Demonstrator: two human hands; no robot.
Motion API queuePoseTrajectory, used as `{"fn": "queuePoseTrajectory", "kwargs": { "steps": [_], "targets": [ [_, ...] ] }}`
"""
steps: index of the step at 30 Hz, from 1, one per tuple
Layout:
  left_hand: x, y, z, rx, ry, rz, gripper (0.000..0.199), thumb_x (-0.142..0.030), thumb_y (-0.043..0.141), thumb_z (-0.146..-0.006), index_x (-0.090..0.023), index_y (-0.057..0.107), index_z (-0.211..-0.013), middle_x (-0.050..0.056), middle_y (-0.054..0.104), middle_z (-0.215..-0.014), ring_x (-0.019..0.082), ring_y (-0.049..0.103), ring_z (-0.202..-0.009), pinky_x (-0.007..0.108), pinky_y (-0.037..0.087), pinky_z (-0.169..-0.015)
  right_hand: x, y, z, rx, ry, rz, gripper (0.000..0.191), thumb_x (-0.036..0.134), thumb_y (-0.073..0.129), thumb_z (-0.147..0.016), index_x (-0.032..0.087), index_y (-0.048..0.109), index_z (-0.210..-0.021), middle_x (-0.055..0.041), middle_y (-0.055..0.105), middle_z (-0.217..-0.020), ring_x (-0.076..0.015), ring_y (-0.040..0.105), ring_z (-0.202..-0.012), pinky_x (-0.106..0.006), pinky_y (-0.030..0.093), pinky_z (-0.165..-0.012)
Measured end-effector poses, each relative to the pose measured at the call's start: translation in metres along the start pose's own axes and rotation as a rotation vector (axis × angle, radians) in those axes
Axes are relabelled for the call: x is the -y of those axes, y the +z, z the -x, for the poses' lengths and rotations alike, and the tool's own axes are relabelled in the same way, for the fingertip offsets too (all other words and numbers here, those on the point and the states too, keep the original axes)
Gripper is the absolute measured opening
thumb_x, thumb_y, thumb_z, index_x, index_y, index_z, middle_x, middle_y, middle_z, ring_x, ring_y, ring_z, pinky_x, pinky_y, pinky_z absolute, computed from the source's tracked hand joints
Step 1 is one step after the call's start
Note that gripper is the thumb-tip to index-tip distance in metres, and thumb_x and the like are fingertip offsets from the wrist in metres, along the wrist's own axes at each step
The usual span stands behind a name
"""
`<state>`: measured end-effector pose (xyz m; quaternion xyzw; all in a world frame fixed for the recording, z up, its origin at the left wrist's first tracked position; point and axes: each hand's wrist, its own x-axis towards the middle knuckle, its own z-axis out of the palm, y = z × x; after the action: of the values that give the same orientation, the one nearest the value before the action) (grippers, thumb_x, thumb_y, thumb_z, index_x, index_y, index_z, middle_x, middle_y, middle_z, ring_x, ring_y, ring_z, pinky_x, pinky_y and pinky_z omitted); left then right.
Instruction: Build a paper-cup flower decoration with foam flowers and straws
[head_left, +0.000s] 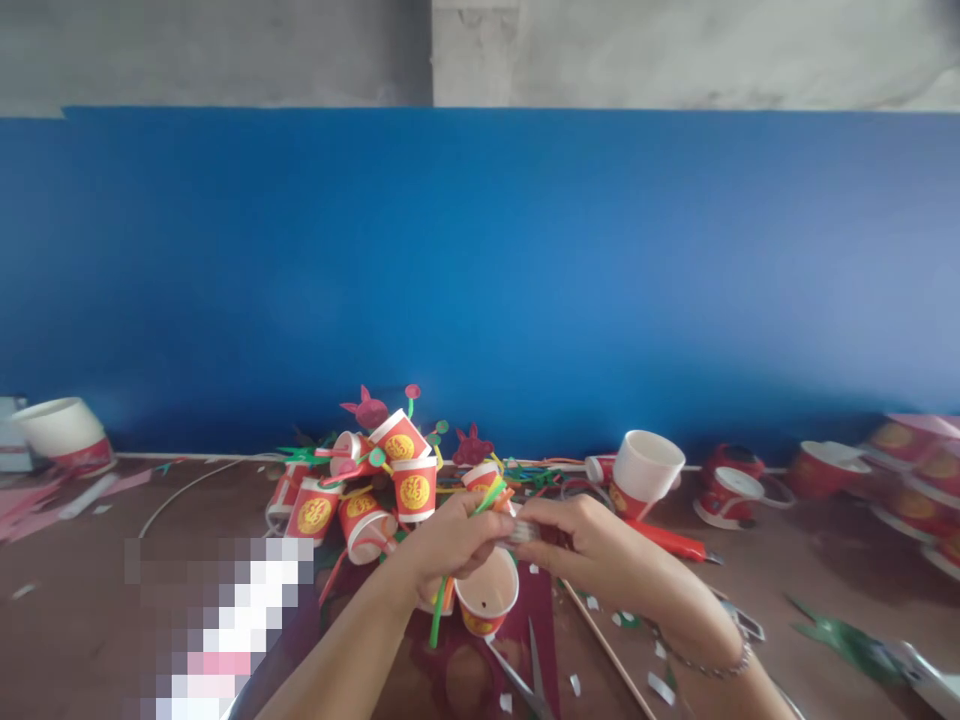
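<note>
Fingers bent round a green straw [437,622], my left hand [450,540] hangs over a red-and-white paper cup [486,622]. More green and orange straw-like ends [491,496] stick up by its fingertips. My right hand [585,540] meets it there, thumb and fingers pinched on a small whitish piece [525,532], too blurred to name. Beneath the hands the cup's open top faces me. Dark purple paper [541,610] lies under it, along with scissors [534,680] whose blades are spread. A thin wooden stick [609,640] rests beside my right forearm.
Several decorated paper cups [414,490] are heaped behind my left hand. A stack of white cups [646,470] and a red-handled tool [671,542] sit to the right, with green-handled pliers [844,640] farther out. Paper scraps [661,687] litter the brown table before a blue panel [480,270].
</note>
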<state>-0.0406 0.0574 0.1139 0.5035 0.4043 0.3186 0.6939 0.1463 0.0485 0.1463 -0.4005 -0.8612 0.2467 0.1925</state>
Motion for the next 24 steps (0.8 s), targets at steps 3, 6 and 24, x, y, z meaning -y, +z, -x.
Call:
{"fn": "queuePoseTrajectory", "kwargs": {
  "steps": [3,6,24],
  "targets": [
    [-0.0010,-0.0011,0.0000,0.041,-0.026,0.029,0.019,-0.030,0.059,-0.071,-0.020,0.043,-0.069,-0.012,0.025,-0.044,0.004,0.014,-0.038,0.022,0.005,-0.039,-0.0031,-0.0006,-0.0002,0.019,0.008,-0.037,0.027,0.045,0.050,-0.088,0.021,0.062,-0.085,0.0046,0.049,-0.061,-0.0095,0.037,-0.055,-0.022,0.029,-0.049],
    [-0.0043,-0.0024,0.0011,0.062,-0.060,0.070,0.019,-0.028,0.059,-0.070,-0.020,0.042,-0.069,-0.012,0.023,-0.045,0.004,0.012,-0.038,0.021,0.004,-0.039,-0.0056,-0.0016,-0.0004,0.017,0.014,-0.072,0.030,0.048,0.051,-0.087,0.020,0.062,-0.082,0.0049,0.045,-0.058,-0.0096,0.035,-0.054,-0.022,0.028,-0.048],
    [-0.0012,-0.0031,0.0035,0.166,-0.027,0.080,0.022,-0.030,0.064,-0.072,-0.020,0.045,-0.073,-0.013,0.026,-0.044,0.003,0.013,-0.037,0.020,0.005,-0.036,-0.0054,-0.0024,0.0012,0.061,0.027,-0.050,0.032,0.046,0.051,-0.087,0.019,0.054,-0.071,0.0058,0.042,-0.058,-0.0086,0.033,-0.055,-0.022,0.027,-0.049]
  ]
}}
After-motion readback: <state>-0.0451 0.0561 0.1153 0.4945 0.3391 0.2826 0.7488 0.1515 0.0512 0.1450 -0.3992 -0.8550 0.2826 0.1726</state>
